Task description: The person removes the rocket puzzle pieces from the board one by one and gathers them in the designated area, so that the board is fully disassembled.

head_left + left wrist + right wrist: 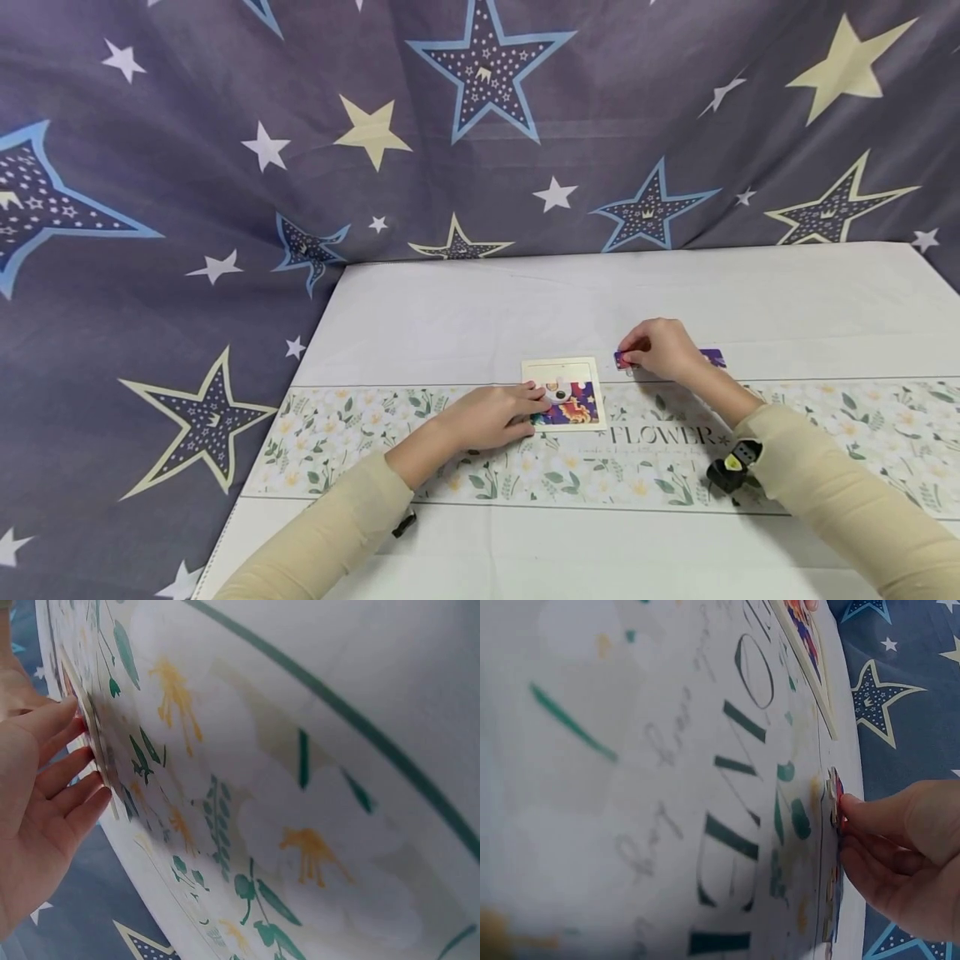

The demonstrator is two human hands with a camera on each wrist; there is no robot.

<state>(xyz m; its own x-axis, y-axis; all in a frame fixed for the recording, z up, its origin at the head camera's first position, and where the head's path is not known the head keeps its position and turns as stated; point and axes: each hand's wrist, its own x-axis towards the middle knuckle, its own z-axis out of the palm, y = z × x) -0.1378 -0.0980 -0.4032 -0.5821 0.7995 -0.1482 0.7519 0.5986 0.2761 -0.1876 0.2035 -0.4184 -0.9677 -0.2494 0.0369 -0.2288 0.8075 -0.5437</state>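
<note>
A square jigsaw puzzle tray (558,362) with a pale border lies on the table. Colourful pieces fill its lower part, and the upper part shows a bare pale base. My left hand (498,415) rests on the tray's left side, fingers extended; the left wrist view shows its fingertips at the tray's edge (101,750). To the right of the tray, my right hand (663,348) pinches a purple and red puzzle piece (619,360) between thumb and fingers, at table level. More purple puzzle pieces (714,357) lie beyond the right wrist, partly hidden by it.
A white tablecloth (450,317) with a floral band and printed lettering (663,436) covers the table. Behind and to the left hangs a dark star-patterned cloth (225,333). Each wrist has a black strapped device, such as the right one (729,473).
</note>
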